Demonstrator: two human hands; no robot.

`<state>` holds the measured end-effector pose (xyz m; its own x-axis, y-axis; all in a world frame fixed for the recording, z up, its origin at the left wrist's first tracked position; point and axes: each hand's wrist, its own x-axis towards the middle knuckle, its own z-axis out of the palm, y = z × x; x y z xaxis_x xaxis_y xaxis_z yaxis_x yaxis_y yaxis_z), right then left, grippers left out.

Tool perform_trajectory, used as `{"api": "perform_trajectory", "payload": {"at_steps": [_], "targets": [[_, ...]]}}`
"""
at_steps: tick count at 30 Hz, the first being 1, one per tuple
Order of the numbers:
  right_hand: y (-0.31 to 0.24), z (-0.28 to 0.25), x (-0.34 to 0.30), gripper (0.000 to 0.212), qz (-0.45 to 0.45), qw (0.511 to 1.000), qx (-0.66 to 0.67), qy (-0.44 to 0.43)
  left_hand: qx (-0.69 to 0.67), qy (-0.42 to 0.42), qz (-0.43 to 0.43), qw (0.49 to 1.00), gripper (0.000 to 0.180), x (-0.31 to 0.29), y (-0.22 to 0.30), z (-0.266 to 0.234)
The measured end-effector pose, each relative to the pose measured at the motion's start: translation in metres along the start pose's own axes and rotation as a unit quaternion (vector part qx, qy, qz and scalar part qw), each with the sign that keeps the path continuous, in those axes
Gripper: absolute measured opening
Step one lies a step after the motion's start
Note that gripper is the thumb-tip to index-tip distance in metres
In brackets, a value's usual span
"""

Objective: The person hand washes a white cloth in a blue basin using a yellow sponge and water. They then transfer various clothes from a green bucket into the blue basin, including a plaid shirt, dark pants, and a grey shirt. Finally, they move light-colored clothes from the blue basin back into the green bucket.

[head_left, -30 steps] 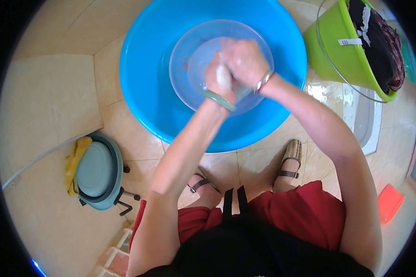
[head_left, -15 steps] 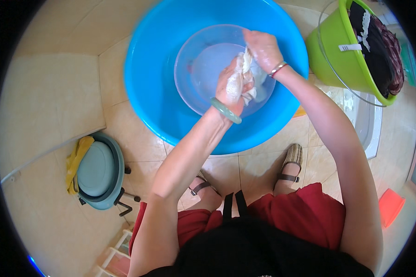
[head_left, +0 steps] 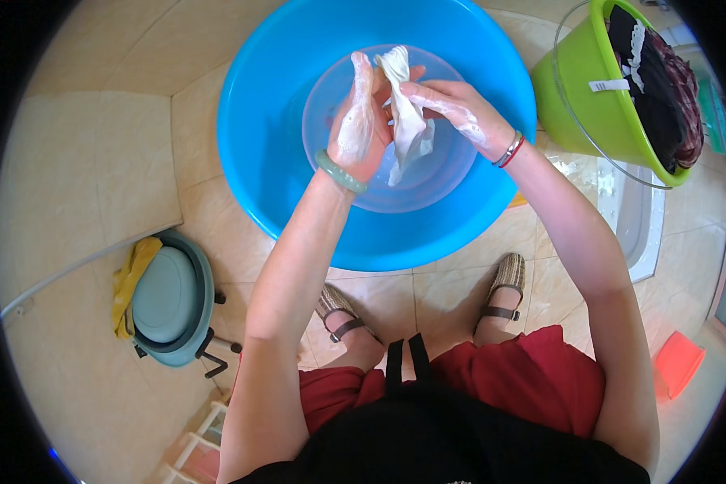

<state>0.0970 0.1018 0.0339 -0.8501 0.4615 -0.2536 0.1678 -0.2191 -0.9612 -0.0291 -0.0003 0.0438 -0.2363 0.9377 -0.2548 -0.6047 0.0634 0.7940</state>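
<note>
Gripping lightly with the right hand (head_left: 464, 111), laying thumb and forefinger side against the white cloth (head_left: 407, 123) and apparently pinching near its upper part. Holding the left hand (head_left: 365, 121) loosely spread just beside it, with thumb raised and fingers reaching partly behind the cloth; impossible to say whether pressing on it or merely steadying it. Showing white suds (head_left: 352, 139) on both hands. Letting the cloth hang, crumpled and bunched toward the top, between both palms and over the clear basin (head_left: 452, 177), itself set inside the big blue tub (head_left: 254, 181). Leaving the lower end free; hard to judge from overhead how high above the basin floor.

Judging by the suds, probably hand-washing: working soap through the fabric, in a slack hold between rubs. To go on, gather the cloth into both palms, close around a fresh patch and rub over the basin, so as to catch drips. Might slip, being soapy; best to secure one end before twisting.
</note>
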Motion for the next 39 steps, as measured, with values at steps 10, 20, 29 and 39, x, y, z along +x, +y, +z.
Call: {"api": "perform_trajectory", "payload": {"at_steps": [10,20,29,39], "targets": [[0.014,-0.021,-0.002,0.02,-0.029,0.986,0.156,0.05,-0.021,0.056,0.032,0.998,0.047,0.004,0.01,-0.022],[0.009,-0.031,0.0,0.012,-0.126,0.962,0.175,0.169,0.018,0.17,0.11,0.979,0.03,0.005,0.0,-0.033],[0.004,-0.031,0.001,0.017,-0.09,0.959,0.227,0.146,0.044,0.192,0.07,0.978,0.026,0.004,-0.008,-0.041],[0.007,-0.042,0.004,0.022,-0.062,0.928,0.349,0.113,0.166,-0.041,-0.173,0.97,0.041,-0.002,-0.028,-0.026]]}}
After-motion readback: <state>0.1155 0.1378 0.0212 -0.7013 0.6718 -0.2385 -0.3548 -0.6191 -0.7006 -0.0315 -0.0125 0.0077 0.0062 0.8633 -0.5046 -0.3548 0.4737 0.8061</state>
